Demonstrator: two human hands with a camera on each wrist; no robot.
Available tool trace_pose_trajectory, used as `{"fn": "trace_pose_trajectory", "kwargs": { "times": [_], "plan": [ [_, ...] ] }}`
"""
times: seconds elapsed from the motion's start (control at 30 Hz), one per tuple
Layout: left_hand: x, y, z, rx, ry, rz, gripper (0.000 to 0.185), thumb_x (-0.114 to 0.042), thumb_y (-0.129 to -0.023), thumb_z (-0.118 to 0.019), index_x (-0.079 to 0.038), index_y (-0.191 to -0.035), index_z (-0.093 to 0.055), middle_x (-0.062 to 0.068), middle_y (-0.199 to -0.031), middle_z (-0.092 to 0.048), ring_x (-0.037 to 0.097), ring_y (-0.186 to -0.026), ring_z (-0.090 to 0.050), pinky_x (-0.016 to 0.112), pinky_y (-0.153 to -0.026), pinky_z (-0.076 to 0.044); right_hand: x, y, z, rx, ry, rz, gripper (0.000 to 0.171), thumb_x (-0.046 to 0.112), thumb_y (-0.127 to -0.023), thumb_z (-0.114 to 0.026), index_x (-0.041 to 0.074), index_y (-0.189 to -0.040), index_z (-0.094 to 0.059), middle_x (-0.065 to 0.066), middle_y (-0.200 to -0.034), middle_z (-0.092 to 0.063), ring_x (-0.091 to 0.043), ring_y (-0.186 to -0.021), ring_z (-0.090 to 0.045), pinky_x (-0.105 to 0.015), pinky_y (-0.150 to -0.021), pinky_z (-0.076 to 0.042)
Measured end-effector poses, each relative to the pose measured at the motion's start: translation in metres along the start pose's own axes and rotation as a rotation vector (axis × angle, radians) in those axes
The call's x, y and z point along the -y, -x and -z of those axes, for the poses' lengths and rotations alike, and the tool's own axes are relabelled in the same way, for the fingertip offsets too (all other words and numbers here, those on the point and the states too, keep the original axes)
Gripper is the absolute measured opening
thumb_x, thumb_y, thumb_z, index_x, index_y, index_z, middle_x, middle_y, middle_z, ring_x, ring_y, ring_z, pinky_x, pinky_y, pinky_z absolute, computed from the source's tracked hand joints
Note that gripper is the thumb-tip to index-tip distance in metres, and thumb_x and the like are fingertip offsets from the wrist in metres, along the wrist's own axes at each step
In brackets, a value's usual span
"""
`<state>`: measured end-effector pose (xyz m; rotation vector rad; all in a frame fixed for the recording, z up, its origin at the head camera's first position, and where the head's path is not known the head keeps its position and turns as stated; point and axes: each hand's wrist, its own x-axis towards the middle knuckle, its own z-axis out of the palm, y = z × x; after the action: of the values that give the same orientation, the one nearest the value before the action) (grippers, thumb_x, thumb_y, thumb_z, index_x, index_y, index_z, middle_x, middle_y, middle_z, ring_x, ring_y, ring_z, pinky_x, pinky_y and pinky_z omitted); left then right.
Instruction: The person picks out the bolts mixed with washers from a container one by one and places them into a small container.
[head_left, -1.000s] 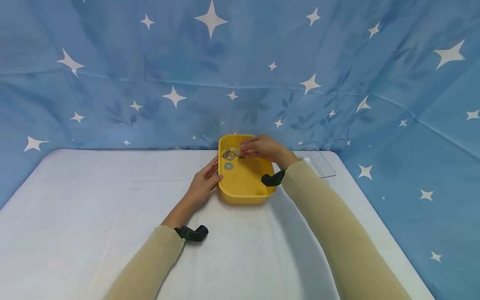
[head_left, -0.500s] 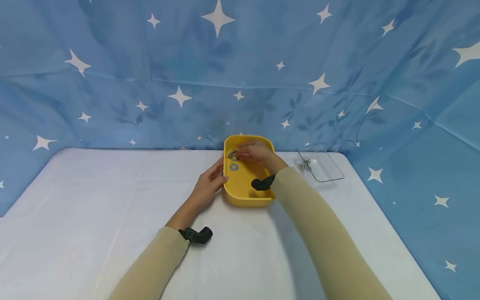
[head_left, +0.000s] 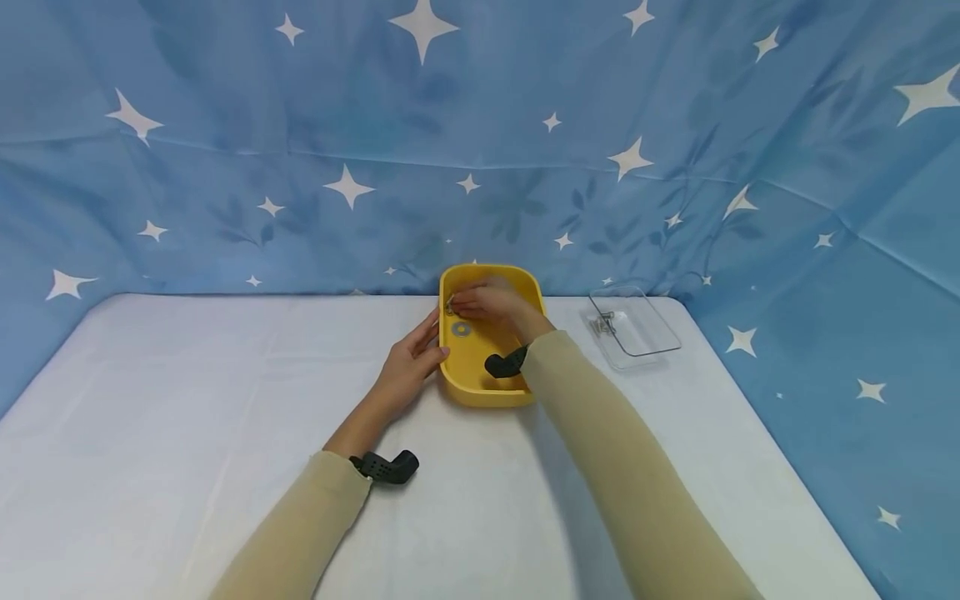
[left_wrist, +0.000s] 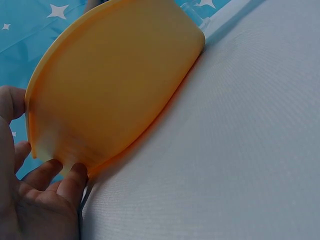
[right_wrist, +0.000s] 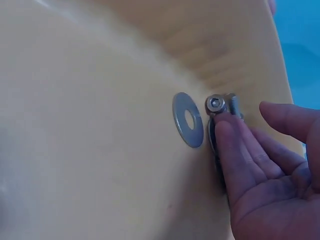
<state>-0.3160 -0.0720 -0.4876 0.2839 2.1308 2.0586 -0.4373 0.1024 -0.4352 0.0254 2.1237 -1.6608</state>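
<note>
A yellow plastic bin (head_left: 483, 367) stands on the white-covered table. My left hand (head_left: 405, 371) touches its left outer wall with fingers and thumb spread apart; in the left wrist view, the fingertips lie right at the wall. My right hand (head_left: 497, 307) is inside the bin at the far left. Its fairly straight fingers press on metal hardware by the left wall, with the thumb held apart. The right wrist view shows a socket-head bolt (right_wrist: 216, 103) and another bolt at those fingertips, with flat washers partly hidden underneath. One flat washer (right_wrist: 179, 119) lies separately beside them.
Right of the bin sits a clear plastic box (head_left: 637, 337) with several bolts (head_left: 602, 323) at its left side. A blue curtain (head_left: 420, 208) with white stars rises behind the table and along its right side.
My right hand has shifted left within the bin, and its fingers now cover most of the hardware by the wall. The clear box's contents have come into sight. The left hand stays at the bin.
</note>
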Motion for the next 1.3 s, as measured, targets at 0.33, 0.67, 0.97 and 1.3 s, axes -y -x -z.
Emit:
{"fn": "trace_pose_trajectory", "kwargs": {
  "times": [0.33,0.67,0.97,1.3],
  "plan": [
    [-0.001,0.0,0.0,0.01,0.008,-0.011,0.069,-0.019,-0.099,-0.057,-0.035,-0.16,-0.028,0.002,-0.166,-0.033,0.021,-0.151,-0.038,0.046,-0.116,-0.042,-0.001,-0.005,-0.011,-0.037,-0.009,0.015,0.039,0.012,-0.1,-0.061,-0.003,-0.136,-0.062,-0.022,-0.133,-0.066,-0.032,-0.125,-0.065,-0.038,-0.105,-0.055],
    [0.001,0.0,0.0,0.007,0.009,-0.003,0.069,-0.02,-0.099,-0.057,-0.039,-0.159,-0.028,-0.001,-0.166,-0.034,0.019,-0.15,-0.039,0.044,-0.117,-0.043,-0.006,0.0,-0.016,-0.139,0.217,0.14,0.024,0.012,-0.098,-0.064,-0.003,-0.115,-0.074,-0.022,-0.113,-0.074,-0.027,-0.095,-0.073,-0.035,-0.092,-0.062],
    [0.002,-0.001,0.001,0.02,0.035,-0.012,0.069,-0.019,-0.1,-0.056,-0.035,-0.16,-0.028,0.0,-0.166,-0.033,0.02,-0.15,-0.039,0.043,-0.117,-0.041,-0.005,-0.001,-0.018,-0.164,0.252,0.128,0.03,0.006,-0.092,-0.069,-0.005,-0.12,-0.067,-0.022,-0.114,-0.071,-0.031,-0.096,-0.074,-0.035,-0.086,-0.063],
    [0.001,-0.001,0.0,0.029,0.044,-0.012,0.068,-0.019,-0.1,-0.056,-0.036,-0.159,-0.028,0.0,-0.166,-0.032,0.019,-0.151,-0.038,0.043,-0.118,-0.04,-0.005,0.001,-0.017,-0.13,0.154,0.139,0.03,0.006,-0.094,-0.067,-0.004,-0.122,-0.068,-0.021,-0.115,-0.071,-0.027,-0.093,-0.073,-0.038,-0.09,-0.062]
  ]
}}
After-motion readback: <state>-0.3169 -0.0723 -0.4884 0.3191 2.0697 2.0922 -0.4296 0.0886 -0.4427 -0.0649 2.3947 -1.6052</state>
